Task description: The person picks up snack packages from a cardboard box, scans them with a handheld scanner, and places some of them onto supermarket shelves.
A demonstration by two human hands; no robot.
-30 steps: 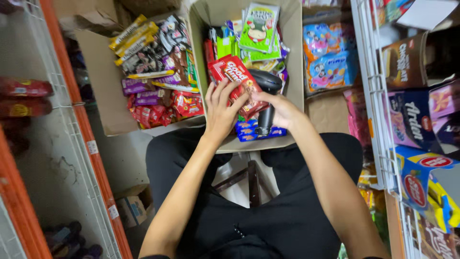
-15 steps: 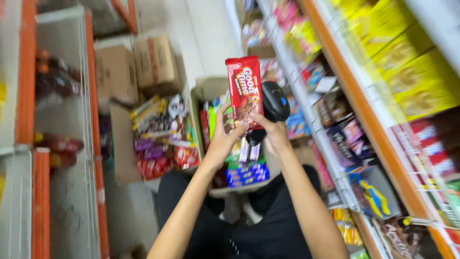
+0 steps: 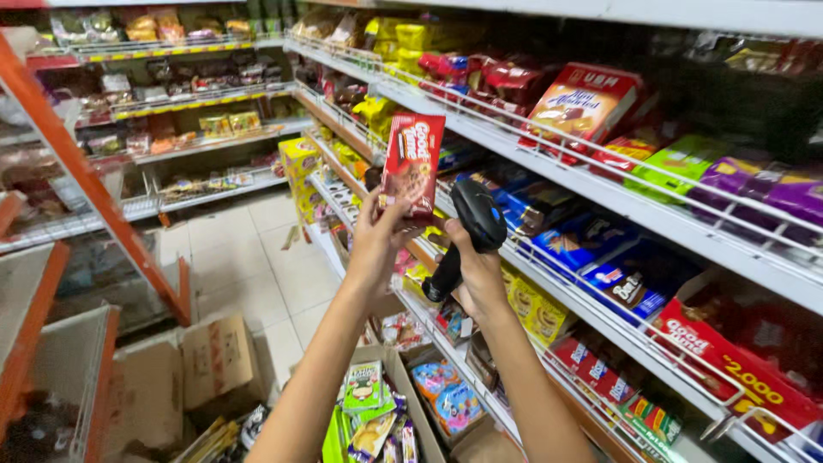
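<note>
Boxes: open cardboard box (image 3: 410, 403) lowest in view, below the raised scanner, holding green and blue snack packets; two shut cartons (image 3: 184, 377) to its left on the tiled floor.
Left hand (image 3: 377, 240): clamped on one red biscuit packet (image 3: 412, 165), upright, just left of the scanner.
Right hand (image 3: 477, 270): wrapped round one black handheld scanner (image 3: 467, 230), apart from the left hand.
Shelves: wire-fronted shelves (image 3: 591, 193) beyond the scanner, crowded with boxed and bagged snacks.
</note>
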